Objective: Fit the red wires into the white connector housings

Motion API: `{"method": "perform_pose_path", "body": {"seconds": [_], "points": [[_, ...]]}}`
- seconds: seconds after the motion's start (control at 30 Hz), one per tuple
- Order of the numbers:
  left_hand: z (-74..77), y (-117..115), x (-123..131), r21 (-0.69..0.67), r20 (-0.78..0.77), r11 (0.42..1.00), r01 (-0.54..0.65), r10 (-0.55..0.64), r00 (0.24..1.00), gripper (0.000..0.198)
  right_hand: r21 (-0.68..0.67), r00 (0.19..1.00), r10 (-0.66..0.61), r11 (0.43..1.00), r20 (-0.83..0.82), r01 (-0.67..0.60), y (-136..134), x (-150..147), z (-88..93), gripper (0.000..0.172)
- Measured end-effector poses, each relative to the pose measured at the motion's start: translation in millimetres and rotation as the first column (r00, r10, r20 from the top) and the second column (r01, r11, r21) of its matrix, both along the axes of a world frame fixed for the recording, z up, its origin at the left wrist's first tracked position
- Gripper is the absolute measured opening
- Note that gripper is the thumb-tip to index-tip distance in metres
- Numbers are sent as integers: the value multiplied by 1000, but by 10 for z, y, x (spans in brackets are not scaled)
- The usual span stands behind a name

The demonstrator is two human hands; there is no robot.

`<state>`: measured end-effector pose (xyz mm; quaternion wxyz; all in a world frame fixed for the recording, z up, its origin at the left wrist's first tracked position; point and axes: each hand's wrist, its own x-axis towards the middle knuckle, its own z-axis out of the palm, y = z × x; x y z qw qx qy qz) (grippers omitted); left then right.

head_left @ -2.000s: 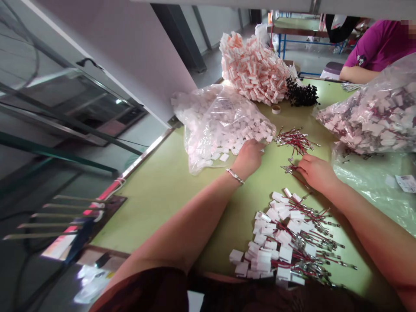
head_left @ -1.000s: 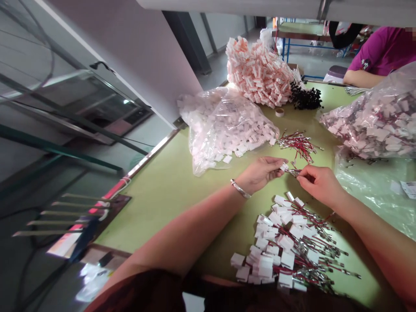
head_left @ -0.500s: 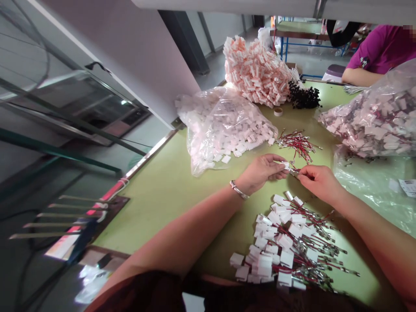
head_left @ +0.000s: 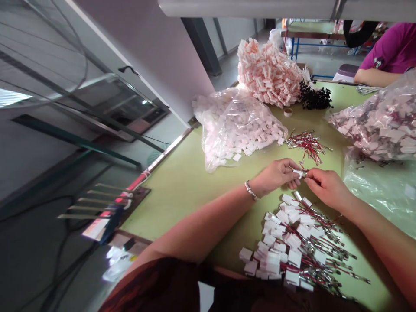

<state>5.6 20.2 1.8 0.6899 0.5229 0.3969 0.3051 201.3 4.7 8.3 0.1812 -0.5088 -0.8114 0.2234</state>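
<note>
My left hand point(head_left: 282, 174), a bracelet on its wrist, pinches a small white connector housing point(head_left: 298, 173) between thumb and fingers. Close against it, my right hand point(head_left: 326, 186) has thumb and forefinger closed on a short red wire, whose tip meets the housing; how far it reaches in is too small to tell. Beyond the hands lies a loose bunch of red wires with metal terminals point(head_left: 308, 144). Nearer my body spreads a heap of white housings with red wires attached point(head_left: 294, 242).
A clear bag of white housings point(head_left: 237, 125) lies behind my left hand. Farther back are pink-and-white parts point(head_left: 269, 73), black parts point(head_left: 315, 97) and a tape roll point(head_left: 287, 112). A filled bag point(head_left: 383, 121) stands right, near a person in a purple sleeve point(head_left: 388, 47). A metal-pronged rack point(head_left: 107, 203) sits at the left edge.
My right hand has come closer to my left, bringing the wire's end up to the housing. The camera has turned slightly left, so the scene sits farther right.
</note>
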Motion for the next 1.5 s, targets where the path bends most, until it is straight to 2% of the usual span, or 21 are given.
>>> {"method": "perform_pose_path", "body": {"seconds": [0.13, 0.23, 0.3, 0.33, 0.37, 0.4, 0.43, 0.47, 0.5, 0.57, 0.63, 0.7, 0.77, 0.87, 1.03, 1.1, 1.17, 1.23, 1.3, 1.4, 1.5], "points": [[-54, -87, 72, -17, 5, 1000, -1, 1, 1000, 11, 35, 999, 10, 999, 46, -11, -59, -59, -57, 19], [7, -100, 57, 8, -30, 1000, 29, -28, 999, 12, 37, 997, 3, 999, 80, -6, -89, -83, -70, 18], [120, -55, -36, 100, -192, 990, 98, -77, 978, 19, -1, 1000, -5, 1000, 20, 5, -114, -97, -48, 18], [186, -15, -113, 174, -331, 977, 125, -62, 941, 24, -25, 1000, -11, 1000, -21, 11, -132, -106, -27, 18], [246, 33, -207, 301, -489, 949, 93, 69, 870, 30, -48, 999, -17, 999, -48, 15, -155, -119, -1, 18], [293, 88, -313, 453, -613, 891, 29, 288, 736, 35, -69, 999, -9, 998, -53, 5, -180, -133, 29, 18], [321, 145, -424, 573, -684, 819, -18, 490, 540, 38, -87, 999, 25, 996, -41, -29, -204, -147, 59, 16], [327, 201, -532, 616, -739, 788, -1, 578, 347, 42, -106, 997, 78, 991, -22, -80, -224, -157, 86, 14], [311, 253, -629, 601, -788, 799, 42, 582, 200, 44, -123, 991, 131, 984, -13, -131, -233, -158, 107, 14], [234, 341, -773, 538, -842, 839, 84, 539, 18, 44, -124, 987, 157, 979, -35, -160, -205, -118, 124, 18], [135, 406, -844, 502, -861, 857, 120, 508, -28, 39, -77, 998, 29, 996, -52, -33, -108, -17, 102, 27], [53, 452, -862, 502, -862, 854, 140, 507, -1, 33, 20, 993, -121, 992, 4, 121, 31, 114, 49, 26], [-2, 478, -854, 521, -853, 840, 150, 518, 60, 28, 125, 978, -184, 977, 100, 171, 165, 220, -18, 20], [-59, 466, -807, 577, -816, 799, 167, 558, 150, 26, 201, 964, -159, 973, 212, 117, 282, 254, -108, 19], [-80, 365, -643, 644, -762, 727, 238, 580, 288, 32, 214, 938, -76, 977, 337, 2, 294, 150, -159, 21], [-33, 335, -580, 696, -693, 706, 131, 611, 383, 34, 234, 940, -86, 972, 331, 6, 285, 144, -147, 22], [31, 310, -522, 686, -575, 721, -97, 618, 536, 37, 250, 936, -82, 968, 343, -6, 279, 153, -128, 23], [79, 278, -457, 506, -411, 801, -319, 550, 727, 35, 252, 912, -73, 967, 405, -35, 269, 153, -109, 24], [90, 233, -375, 229, -216, 891, -393, 440, 872, 25, 258, 892, -85, 966, 444, -36, 248, 135, -90, 24], [33, 155, -235, -65, 12, 935, -349, 350, 937, 16, 263, 924, -110, 965, 367, 11, 185, 85, -53, 22], [-55, 107, -133, -199, 138, 935, -293, 323, 936, 19, 224, 971, -60, 975, 233, 7, 98, 34, -9, 18]]}}
